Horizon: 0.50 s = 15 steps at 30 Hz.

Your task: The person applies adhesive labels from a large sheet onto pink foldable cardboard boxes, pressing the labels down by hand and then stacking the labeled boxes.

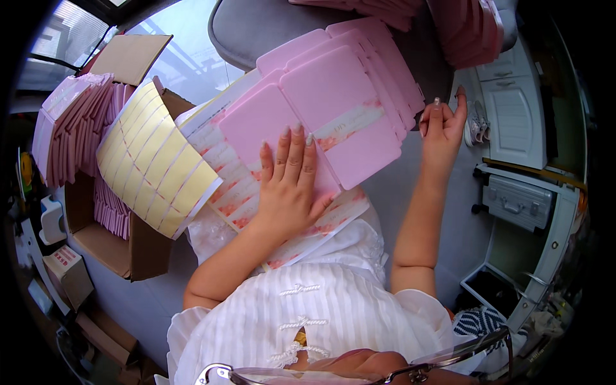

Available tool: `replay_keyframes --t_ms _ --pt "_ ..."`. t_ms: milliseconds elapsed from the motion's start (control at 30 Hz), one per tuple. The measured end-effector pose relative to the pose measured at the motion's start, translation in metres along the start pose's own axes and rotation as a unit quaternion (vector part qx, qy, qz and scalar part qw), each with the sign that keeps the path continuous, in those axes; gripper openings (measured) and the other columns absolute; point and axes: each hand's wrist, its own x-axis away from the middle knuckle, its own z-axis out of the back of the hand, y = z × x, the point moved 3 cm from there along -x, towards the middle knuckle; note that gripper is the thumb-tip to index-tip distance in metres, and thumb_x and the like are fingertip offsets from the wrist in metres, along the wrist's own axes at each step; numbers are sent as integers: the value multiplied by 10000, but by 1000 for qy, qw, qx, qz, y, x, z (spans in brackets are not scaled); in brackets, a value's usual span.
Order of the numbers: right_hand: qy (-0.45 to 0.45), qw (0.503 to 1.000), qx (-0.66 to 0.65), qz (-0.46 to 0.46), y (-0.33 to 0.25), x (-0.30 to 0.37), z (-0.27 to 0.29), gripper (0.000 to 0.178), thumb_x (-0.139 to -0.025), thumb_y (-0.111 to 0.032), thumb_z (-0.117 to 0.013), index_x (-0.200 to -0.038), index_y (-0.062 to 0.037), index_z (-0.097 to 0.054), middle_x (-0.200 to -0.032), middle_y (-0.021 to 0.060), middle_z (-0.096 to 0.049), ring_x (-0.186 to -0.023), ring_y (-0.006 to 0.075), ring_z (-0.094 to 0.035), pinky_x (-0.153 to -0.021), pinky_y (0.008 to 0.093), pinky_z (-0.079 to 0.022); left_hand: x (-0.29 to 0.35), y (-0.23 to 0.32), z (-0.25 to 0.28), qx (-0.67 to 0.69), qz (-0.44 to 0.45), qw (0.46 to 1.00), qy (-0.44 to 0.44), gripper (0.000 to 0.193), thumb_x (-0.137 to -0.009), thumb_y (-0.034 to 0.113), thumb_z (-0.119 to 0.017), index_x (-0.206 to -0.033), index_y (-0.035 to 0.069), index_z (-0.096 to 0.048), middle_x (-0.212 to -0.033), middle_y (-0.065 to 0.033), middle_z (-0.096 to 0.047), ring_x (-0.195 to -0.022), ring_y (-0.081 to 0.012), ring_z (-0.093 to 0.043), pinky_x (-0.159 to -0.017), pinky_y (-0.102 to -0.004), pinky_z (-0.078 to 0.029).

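My left hand [287,183] lies flat, fingers stretched, on a pink flat-folded carton [247,122] at the near left of a fanned stack in front of me. Beside it, another pink flat carton [333,77] carries a white label strip [350,126] with coral flowers. Past the stack's right edge, my right hand [444,122] is raised with one finger extended and others bent; nothing shows in it. Under the cartons, a sheet of floral labels [234,205] rests across my lap. A yellow backing sheet [151,157] with a grid of lines curls up at the left.
At the left, a brown cardboard box [151,247] holds many pink cartons, with a bundle of pink cartons [74,128] above it. A grey cushioned seat [247,32] is ahead, with more pink cartons [465,32] at its right. A silver case [518,202] sits on the right shelf.
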Motion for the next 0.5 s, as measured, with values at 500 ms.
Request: replay_keyframes --t_ms 500 --pt "-61 984 147 -76 -41 51 -4 700 -891 -147 -608 -1422 27 -187 -558 36 -508 -483 102 -490 -503 244 -415 13 7 3 -89 2 996 -32 951 -582 206 -767 -1395 -1 -319 -1484 -264 -174 -1378 -457 -143 -1046 -662 -74"
